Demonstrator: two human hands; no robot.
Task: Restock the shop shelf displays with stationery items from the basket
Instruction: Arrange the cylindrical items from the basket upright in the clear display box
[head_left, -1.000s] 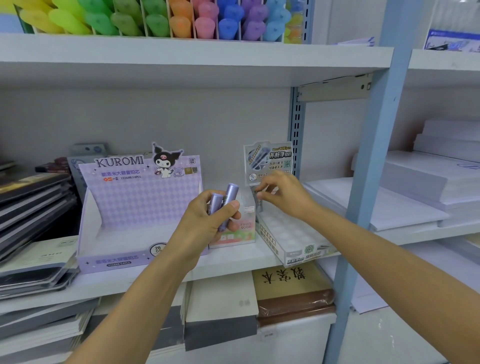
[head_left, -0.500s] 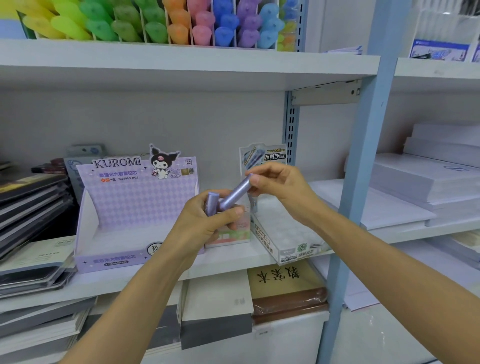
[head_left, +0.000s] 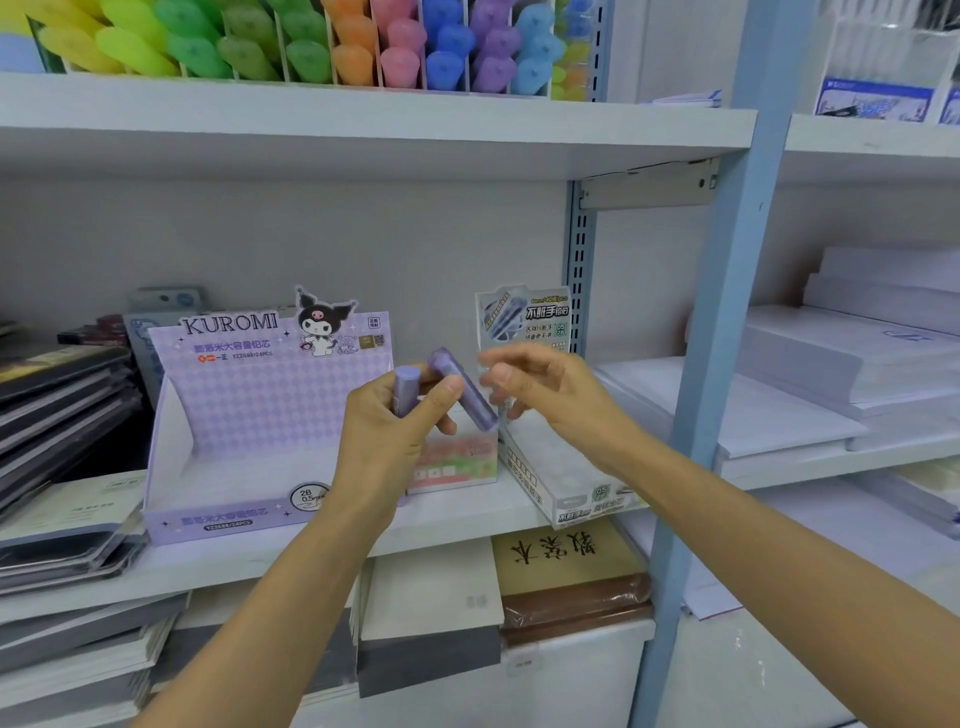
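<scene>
My left hand (head_left: 387, 441) holds two purple lead-refill tubes in front of the middle shelf. One tube (head_left: 407, 387) stands upright in the fist. The other tube (head_left: 467, 395) slants down to the right under the thumb. My right hand (head_left: 545, 400) is blurred, its curled fingers close around that tube's lower end; whether they grip it is unclear. Behind the hands stand a purple KUROMI display box (head_left: 249, 415) and a white refill display box (head_left: 566, 478) with an upright header card. A small pink box (head_left: 452, 462) sits between them.
Stacked notebooks (head_left: 57, 415) lie at the shelf's left. Coloured highlighters (head_left: 311, 47) fill the shelf above. A blue upright post (head_left: 711, 364) stands to the right, with white paper reams (head_left: 857, 374) beyond it. More notebooks (head_left: 566, 566) lie below.
My right hand came away from the white box and reached to the tubes. The slanted tube swung over and now leans down to the right. The view shifted slightly.
</scene>
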